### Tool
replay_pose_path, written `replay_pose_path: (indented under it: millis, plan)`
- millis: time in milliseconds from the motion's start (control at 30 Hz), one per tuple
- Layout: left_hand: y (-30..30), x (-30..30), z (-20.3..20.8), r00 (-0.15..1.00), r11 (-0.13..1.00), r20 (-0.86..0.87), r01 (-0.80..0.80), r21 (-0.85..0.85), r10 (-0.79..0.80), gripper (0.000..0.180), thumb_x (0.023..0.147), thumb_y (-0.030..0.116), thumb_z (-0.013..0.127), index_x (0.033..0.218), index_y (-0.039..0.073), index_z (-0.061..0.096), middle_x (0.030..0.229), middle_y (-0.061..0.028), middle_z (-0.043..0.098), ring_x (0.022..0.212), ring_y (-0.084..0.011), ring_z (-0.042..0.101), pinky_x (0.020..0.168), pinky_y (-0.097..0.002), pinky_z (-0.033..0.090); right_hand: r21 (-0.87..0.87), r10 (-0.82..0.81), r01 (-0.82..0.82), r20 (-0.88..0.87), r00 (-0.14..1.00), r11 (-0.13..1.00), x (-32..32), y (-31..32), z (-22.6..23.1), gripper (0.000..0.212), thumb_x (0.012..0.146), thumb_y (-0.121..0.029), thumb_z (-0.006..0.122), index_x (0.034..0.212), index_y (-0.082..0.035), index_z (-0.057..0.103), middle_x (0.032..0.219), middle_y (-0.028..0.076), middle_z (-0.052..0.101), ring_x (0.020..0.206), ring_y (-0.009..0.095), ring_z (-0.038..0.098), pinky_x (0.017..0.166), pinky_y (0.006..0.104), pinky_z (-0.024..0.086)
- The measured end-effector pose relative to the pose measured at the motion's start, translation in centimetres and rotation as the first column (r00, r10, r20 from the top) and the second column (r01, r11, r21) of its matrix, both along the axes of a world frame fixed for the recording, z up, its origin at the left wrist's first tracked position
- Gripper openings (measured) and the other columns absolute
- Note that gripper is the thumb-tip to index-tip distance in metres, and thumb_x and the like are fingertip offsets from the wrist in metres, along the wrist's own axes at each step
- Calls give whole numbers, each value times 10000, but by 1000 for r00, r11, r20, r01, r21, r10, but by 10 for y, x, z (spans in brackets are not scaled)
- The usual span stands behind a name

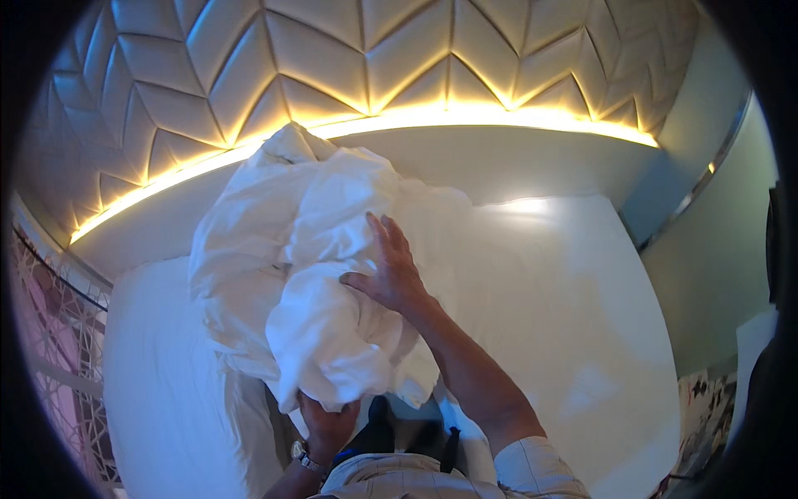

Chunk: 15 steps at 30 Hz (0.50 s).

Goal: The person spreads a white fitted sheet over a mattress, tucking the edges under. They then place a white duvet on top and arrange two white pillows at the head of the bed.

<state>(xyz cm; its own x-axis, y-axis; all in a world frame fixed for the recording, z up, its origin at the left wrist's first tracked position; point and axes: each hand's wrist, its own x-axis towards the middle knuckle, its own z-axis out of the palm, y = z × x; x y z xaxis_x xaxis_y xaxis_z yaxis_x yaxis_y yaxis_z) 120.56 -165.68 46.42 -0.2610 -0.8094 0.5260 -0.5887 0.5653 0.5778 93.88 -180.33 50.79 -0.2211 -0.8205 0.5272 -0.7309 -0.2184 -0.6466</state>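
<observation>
A big bunched-up white duvet (324, 249) rises in folds over the bed, from near the headboard down to my body. My right hand (391, 270) lies against its right side, fingers stretched out and thumb apart. Low down at the near end, my left hand (328, 422), with a metal watch (301, 450) on the wrist, is closed on the duvet's lower edge; its fingertips are hidden under the cloth. Beneath the heap spreads the white-sheeted mattress (565, 316).
A padded chevron headboard (407, 50) with a glowing light strip (465, 116) spans the far side. At the left stands a white lattice screen (71, 358). A pale wall panel (706, 241) borders the right. My dark-clad legs (378, 428) show at the mattress's near edge.
</observation>
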Motion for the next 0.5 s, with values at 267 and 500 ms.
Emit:
replay_pose_path:
  millis: [267,500]
  plan:
    - [-139,16,65,988,999,152,29,21,-32,1112,711,302,935,1559,-14,288,1568,-394,308,1443,-552,369,1127,-575,429,542,-150,274,-263,953,795,-3,-127,-17,1206,664,-396,936,1641,-277,238,1566,268,364,1377,502,455,1045,590,478]
    - [-170,-37,-12,995,815,-75,99,571,-68,861,804,222,879,1492,-21,422,1267,-250,685,1172,-348,684,953,-429,562,319,-37,33,6,999,947,-36,-94,-113,650,765,-202,845,1370,-110,625,1124,219,730,1063,396,706,932,478,558]
